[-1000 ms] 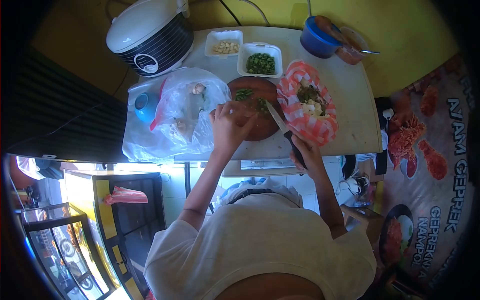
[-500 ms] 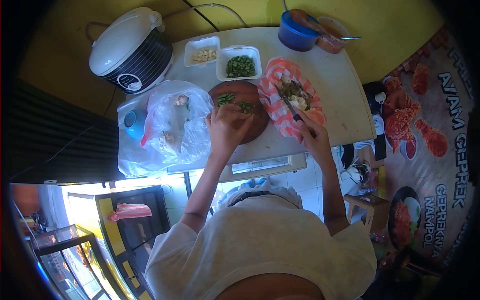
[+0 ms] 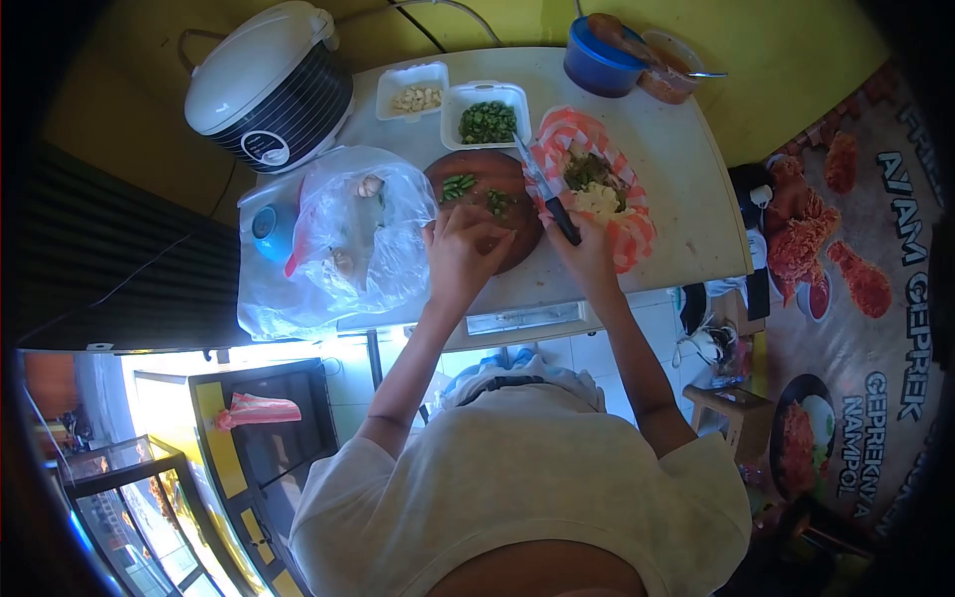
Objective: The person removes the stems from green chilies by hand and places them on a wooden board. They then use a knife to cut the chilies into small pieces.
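Observation:
A round brown cutting board (image 3: 517, 244) bears a small bunch of green pieces (image 3: 459, 186) and chopped green bits (image 3: 498, 203). Over the board's near left part is my left hand (image 3: 466, 249), fingers bent together; whatever they pinch is too small to make out. My right hand (image 3: 587, 249) is closed around the black handle of a knife (image 3: 538, 174), whose blade points up and left between the board and a red-checked paper liner (image 3: 637, 234). Inside the liner lie greenish and pale scraps (image 3: 595, 184).
Behind the board stand a white tray of chopped greens (image 3: 486, 121) and one of pale cloves (image 3: 416, 98). A plastic bag (image 3: 393, 269) with bulbs, a blue cup (image 3: 265, 223) and a rice cooker (image 3: 269, 90) are left. A blue tub (image 3: 600, 62) stands back right.
My right hand has moved left with the knife, from over the checked liner to the board's right edge. My left hand stays over the board. The whole view has shifted slightly.

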{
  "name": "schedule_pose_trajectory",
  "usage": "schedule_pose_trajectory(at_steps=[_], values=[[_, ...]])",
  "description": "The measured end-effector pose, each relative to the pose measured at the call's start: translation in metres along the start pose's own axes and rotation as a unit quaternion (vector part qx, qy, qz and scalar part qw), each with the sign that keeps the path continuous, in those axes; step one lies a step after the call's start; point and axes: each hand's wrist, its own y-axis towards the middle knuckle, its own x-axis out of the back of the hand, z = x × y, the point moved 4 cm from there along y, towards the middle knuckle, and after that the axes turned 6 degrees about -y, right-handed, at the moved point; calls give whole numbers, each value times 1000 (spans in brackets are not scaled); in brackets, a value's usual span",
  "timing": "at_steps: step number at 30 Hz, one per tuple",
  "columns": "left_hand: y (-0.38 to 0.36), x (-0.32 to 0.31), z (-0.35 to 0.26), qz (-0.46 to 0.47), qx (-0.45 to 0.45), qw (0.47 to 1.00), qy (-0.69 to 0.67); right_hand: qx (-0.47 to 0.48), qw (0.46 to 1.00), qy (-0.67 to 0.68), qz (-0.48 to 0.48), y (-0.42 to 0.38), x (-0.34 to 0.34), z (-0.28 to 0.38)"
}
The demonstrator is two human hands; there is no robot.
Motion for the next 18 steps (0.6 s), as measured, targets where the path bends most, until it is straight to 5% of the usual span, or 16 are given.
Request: schedule_pose_trajectory(at_steps=[9,18], values=[[-3,-1,2,1,7,1000,-15,69,986,-145,-52,24,-10,-4],[-2,-1,4,5,6,1000,-12,12,997,-74,-20,31,2,-5]])
